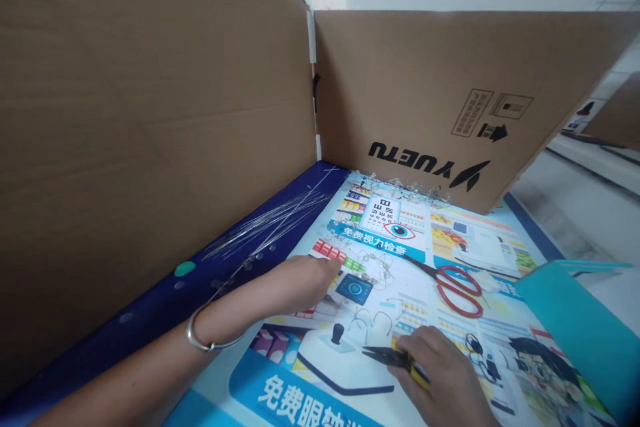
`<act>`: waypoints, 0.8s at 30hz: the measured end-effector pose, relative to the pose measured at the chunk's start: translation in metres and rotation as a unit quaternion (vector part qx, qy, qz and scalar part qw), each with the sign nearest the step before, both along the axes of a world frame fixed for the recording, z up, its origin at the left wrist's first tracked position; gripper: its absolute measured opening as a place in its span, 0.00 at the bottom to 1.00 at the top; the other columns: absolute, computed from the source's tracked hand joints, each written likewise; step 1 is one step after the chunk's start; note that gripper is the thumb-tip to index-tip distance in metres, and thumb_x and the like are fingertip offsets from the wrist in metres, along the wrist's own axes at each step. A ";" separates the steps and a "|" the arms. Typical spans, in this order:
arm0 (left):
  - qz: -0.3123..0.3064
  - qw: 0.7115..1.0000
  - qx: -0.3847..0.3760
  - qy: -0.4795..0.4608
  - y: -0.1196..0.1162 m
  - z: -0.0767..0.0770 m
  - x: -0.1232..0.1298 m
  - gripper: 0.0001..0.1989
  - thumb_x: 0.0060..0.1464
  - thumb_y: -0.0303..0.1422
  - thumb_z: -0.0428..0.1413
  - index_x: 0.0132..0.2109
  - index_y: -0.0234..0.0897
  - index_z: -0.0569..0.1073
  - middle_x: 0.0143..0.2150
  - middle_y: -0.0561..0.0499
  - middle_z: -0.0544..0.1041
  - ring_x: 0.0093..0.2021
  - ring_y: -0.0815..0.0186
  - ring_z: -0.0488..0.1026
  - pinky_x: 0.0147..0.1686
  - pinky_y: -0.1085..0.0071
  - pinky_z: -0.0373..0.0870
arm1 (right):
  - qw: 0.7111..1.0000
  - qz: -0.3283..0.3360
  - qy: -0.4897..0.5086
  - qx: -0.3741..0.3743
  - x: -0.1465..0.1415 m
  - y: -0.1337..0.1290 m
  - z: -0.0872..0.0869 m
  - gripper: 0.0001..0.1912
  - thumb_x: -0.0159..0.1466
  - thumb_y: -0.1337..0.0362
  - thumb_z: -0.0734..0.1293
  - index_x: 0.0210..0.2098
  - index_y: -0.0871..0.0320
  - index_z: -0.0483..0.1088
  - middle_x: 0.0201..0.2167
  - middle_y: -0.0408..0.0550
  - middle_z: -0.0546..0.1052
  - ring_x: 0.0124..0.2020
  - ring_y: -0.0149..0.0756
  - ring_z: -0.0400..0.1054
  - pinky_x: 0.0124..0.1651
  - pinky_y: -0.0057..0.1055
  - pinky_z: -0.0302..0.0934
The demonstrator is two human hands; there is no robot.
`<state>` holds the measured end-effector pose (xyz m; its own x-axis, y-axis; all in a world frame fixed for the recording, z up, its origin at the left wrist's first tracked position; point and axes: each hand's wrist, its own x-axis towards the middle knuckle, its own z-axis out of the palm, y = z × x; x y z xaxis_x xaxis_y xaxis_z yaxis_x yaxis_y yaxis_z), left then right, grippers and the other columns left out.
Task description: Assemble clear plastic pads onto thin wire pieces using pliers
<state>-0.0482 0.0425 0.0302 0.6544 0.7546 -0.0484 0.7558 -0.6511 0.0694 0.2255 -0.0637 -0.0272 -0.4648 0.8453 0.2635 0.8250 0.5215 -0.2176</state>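
My left hand (305,283), a metal bangle (205,340) at its wrist, reached across a printed eye-clinic poster (500,257) on the tabletop, its fingertips (333,265) down at a loose tangle of thin wire (370,267) strung with small clear beads. From my remote view, the hand's underside was hidden, so I could not tell whether it was pinching the wire or only touching it.

My right hand (440,373) closed around the yellow handles of a pair of pliers (387,358), with the long axis running from the lower right up toward the left and the narrow nose pointing left, toward bent wire pieces (373,323) lying just beside it. The nose looked closed, with nothing visible in it.

The wire looked light, thin and springy, likely to slide on the glossy poster, and best pinched near an end. The beads looked easily scattered. The pliers seemed best held by their handles.

Red-handled scissors (457,290) lay open-bladed beyond them, and a bundle of straight thin rods (265,223) sat on a dark blue strip (150,327) against a cardboard wall (150,147).
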 end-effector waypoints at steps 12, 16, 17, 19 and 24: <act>0.004 0.933 -0.182 -0.312 -0.020 0.000 0.028 0.14 0.56 0.27 0.46 0.40 0.39 0.75 0.36 0.51 0.76 0.36 0.66 0.70 0.37 0.73 0.65 | 1.000 0.001 0.023 -0.002 -0.003 0.002 0.009 0.09 0.60 0.59 0.63 0.39 0.54 0.66 0.32 0.47 0.70 0.33 0.35 0.66 0.33 0.29 0.62; 0.048 0.876 -0.290 -0.382 -0.026 -0.010 0.037 0.10 0.55 0.30 0.48 0.34 0.37 0.74 0.28 0.53 0.72 0.28 0.70 0.68 0.29 0.76 0.63 | 0.999 -0.002 0.039 -0.013 -0.003 0.003 0.010 0.07 0.60 0.60 0.63 0.38 0.54 0.66 0.32 0.47 0.70 0.33 0.35 0.65 0.33 0.29 0.61; 0.065 0.852 -0.331 -0.400 -0.028 -0.013 0.039 0.09 0.55 0.31 0.48 0.33 0.36 0.73 0.26 0.54 0.70 0.26 0.71 0.66 0.26 0.77 0.62 | 0.999 -0.007 0.048 -0.015 -0.003 0.003 0.010 0.07 0.60 0.61 0.63 0.38 0.54 0.66 0.32 0.47 0.70 0.33 0.35 0.65 0.33 0.29 0.61; 0.103 0.795 -0.399 -0.446 -0.032 -0.021 0.044 0.07 0.54 0.33 0.49 0.33 0.35 0.69 0.22 0.56 0.67 0.23 0.71 0.64 0.23 0.77 0.59 | 0.997 -0.022 0.070 -0.020 -0.002 0.002 0.009 0.07 0.60 0.61 0.63 0.39 0.54 0.66 0.32 0.47 0.70 0.34 0.35 0.65 0.34 0.29 0.61; 0.146 0.720 -0.411 -0.541 -0.043 -0.027 0.058 0.09 0.56 0.36 0.50 0.32 0.35 0.64 0.24 0.55 0.69 0.24 0.71 0.65 0.26 0.75 0.61 | 0.989 -0.076 0.125 -0.024 0.000 0.003 0.009 0.08 0.61 0.60 0.63 0.39 0.54 0.66 0.32 0.45 0.69 0.34 0.33 0.65 0.35 0.29 0.61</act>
